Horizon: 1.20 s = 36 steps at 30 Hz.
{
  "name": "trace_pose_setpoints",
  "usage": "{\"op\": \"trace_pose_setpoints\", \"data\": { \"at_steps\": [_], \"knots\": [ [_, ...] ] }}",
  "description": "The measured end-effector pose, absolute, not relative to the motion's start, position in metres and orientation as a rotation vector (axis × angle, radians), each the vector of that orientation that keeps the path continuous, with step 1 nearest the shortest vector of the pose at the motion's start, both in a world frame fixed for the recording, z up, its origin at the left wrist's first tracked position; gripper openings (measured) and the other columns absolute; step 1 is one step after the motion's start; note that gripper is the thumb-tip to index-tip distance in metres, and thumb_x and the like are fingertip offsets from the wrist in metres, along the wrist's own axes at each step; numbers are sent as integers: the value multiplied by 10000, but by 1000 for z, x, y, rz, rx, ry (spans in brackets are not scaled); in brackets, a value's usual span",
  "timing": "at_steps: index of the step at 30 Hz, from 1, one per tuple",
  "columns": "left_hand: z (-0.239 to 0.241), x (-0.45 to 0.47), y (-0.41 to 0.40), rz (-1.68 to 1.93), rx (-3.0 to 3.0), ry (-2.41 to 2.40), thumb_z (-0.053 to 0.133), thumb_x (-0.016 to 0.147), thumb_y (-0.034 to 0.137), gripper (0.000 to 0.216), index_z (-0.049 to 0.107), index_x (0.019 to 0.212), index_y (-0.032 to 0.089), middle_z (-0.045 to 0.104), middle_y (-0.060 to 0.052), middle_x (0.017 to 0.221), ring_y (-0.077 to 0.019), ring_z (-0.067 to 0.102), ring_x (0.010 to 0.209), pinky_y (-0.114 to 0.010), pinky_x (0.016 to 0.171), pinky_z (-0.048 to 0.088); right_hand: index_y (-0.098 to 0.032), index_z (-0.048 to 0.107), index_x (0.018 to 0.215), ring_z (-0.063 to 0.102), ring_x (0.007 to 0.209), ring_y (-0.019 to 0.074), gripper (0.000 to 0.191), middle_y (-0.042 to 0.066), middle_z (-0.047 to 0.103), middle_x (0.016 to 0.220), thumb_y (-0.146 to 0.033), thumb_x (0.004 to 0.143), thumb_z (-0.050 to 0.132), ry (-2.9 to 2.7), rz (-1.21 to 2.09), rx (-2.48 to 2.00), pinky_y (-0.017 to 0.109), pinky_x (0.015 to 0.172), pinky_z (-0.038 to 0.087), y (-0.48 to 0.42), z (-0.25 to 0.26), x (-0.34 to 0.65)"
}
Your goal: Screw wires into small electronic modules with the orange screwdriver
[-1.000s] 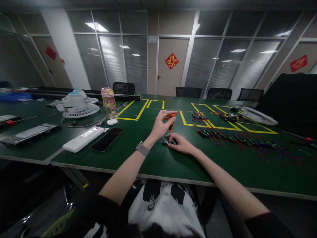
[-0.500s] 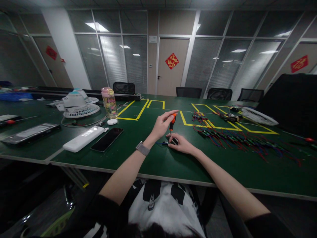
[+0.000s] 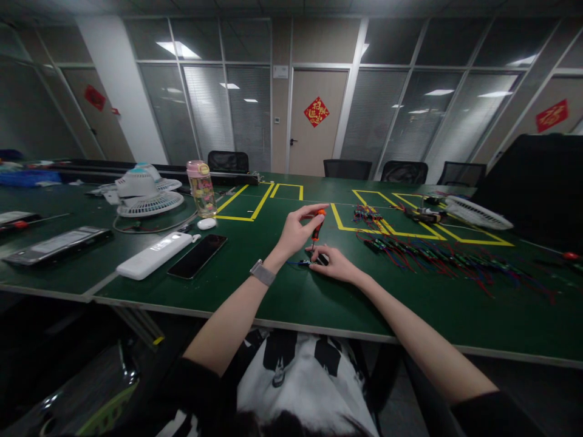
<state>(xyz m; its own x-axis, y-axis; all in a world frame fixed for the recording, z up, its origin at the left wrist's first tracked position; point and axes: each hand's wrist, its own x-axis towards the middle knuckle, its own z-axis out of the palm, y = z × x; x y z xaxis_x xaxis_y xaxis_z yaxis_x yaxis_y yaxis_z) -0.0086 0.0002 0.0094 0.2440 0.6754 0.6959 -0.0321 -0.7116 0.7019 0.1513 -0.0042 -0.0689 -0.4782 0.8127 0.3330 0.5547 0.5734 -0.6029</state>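
Observation:
In the head view, my left hand point(image 3: 298, 229) grips the handle of an orange and black screwdriver point(image 3: 319, 225) between thumb and fingers. The screwdriver stands nearly upright, its shaft pointing down at the table. Beside its tip, my right hand point(image 3: 334, 265) rests low on the tabletop, fingers closed round a small dark circuit board point(image 3: 308, 263). Wires run out from the board to the left. The fingers cover much of it, and the exact spot where the tip lands is too small to tell.
A green table point(image 3: 255, 291) carries a phone point(image 3: 197, 256), a white power bank point(image 3: 153, 255), a pink-lidded bottle point(image 3: 201, 189) and a white fan point(image 3: 148, 194) on the left. Several wired circuit boards point(image 3: 437, 254) lie in a row on the right, near yellow tape outlines.
The screwdriver handle has turned and tilted slightly in my left hand. My right hand keeps its place on the board.

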Motion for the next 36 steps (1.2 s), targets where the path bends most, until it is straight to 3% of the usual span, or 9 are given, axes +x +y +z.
{"op": "trace_pose_setpoints", "data": {
  "at_steps": [3, 9, 13, 18, 24, 29, 32, 36],
  "knots": [
    [9, -9, 0, 1576, 1944, 625, 607, 820, 249, 253, 681, 1058, 202, 662, -73, 1078, -169, 615, 969, -298, 875, 480, -187, 564, 730, 570, 1140, 287, 129, 136, 638, 1181, -288, 731, 643, -2205, 557, -1082, 502, 1007, 347, -4, -68, 151],
    [11, -9, -2, 1485, 1902, 563, 505, 878, 219, 285, 651, 1120, 184, 671, -81, 1087, -170, 612, 995, -285, 844, 484, -191, 549, 720, 575, 1134, 284, 139, 132, 650, 1150, -293, 735, 644, -2204, 552, -1079, 511, 1006, 345, -5, -67, 150],
    [9, -9, 0, 1539, 1900, 607, 601, 824, 252, 262, 675, 1064, 176, 672, -80, 1043, -160, 622, 922, -280, 827, 488, -191, 543, 719, 571, 1143, 287, 144, 134, 650, 1148, -295, 740, 641, -2204, 554, -1071, 541, 1042, 290, -5, -68, 150],
    [13, -11, -2, 1516, 1936, 613, 470, 895, 193, 284, 660, 1105, 188, 639, -77, 1144, -156, 589, 1039, -281, 893, 461, -193, 536, 730, 579, 1133, 287, 148, 129, 654, 1138, -290, 737, 648, -2208, 543, -1072, 575, 1079, 207, -3, -70, 151],
    [12, -10, -2, 1504, 1907, 615, 570, 845, 232, 279, 657, 1107, 190, 658, -76, 1073, -158, 613, 953, -282, 857, 479, -191, 527, 738, 576, 1131, 279, 152, 129, 646, 1139, -291, 744, 642, -2210, 543, -1052, 529, 1024, 328, -3, -70, 151],
    [11, -10, 0, 1524, 1920, 626, 521, 870, 232, 277, 664, 1104, 190, 620, -82, 1134, -153, 587, 999, -268, 862, 465, -193, 527, 742, 576, 1128, 276, 144, 124, 648, 1131, -287, 748, 635, -2216, 539, -1040, 511, 1001, 357, -3, -71, 152],
    [12, -10, -1, 1467, 1903, 581, 452, 902, 212, 311, 637, 1151, 193, 662, -70, 1049, -145, 599, 956, -276, 849, 467, -193, 529, 745, 578, 1125, 277, 142, 124, 648, 1133, -287, 746, 636, -2213, 533, -1037, 510, 992, 365, -3, -72, 152],
    [11, -11, -2, 1534, 1921, 619, 578, 840, 268, 266, 674, 1078, 199, 637, -67, 1031, -150, 592, 924, -278, 840, 470, -191, 535, 752, 569, 1141, 276, 141, 133, 635, 1157, -289, 745, 636, -2213, 533, -1032, 505, 1003, 358, -2, -72, 152]
  ]
}}
